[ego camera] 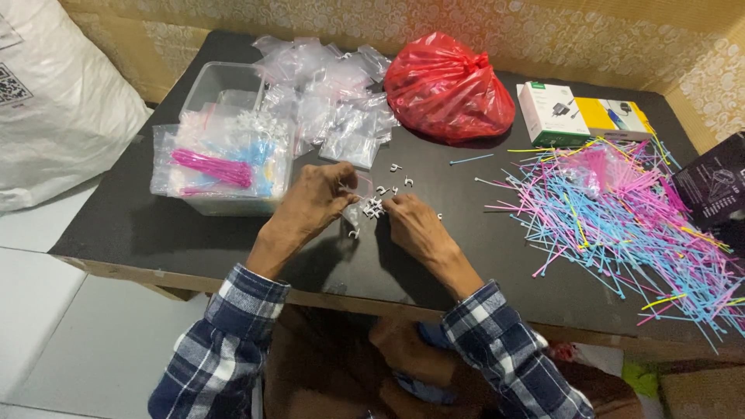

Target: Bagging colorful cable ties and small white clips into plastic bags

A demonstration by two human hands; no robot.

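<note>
Black counter (481,256) w/ raw wood front edge, patterned wall behind, pale floor at left.

Left hand (310,203): at counter centre, fingers curled, grip clenched on small clear bag (354,211), pinched at its top left edge. Checked sleeve (225,341) at wrist.

Right hand (415,225): just beside left hand, fingertips at bag's right side, touching small white clips (375,206). Grip pinched; whether closed on a clip or on bag edge: cannot tell, too small.

Clips: bunched between both hands at bag mouth; a few loose ones (396,185) scattered on counter just beyond fingers, one lying below bag.

Left of hands: clear plastic tub (220,85), near counter's left edge. Across tub front, flat clear packet w/ pink & blue cable ties (213,168).

Behind hands: heap of empty clear bags (334,93), touching tub at right side.

Right of heap: red plastic bag (448,85), knotted, bulging, at rear of counter.

Further right: white box (549,112) & yellow box (617,118), side by side at rear edge.

Right side of counter: wide loose spread of cable ties (621,217), blue, pink, some yellow, well apart from hands. Single blue tie (470,160) lying alone between red bag & spread. Dark box (714,186) at far right edge.

Off counter, upper left: large white sack (54,109).
</note>
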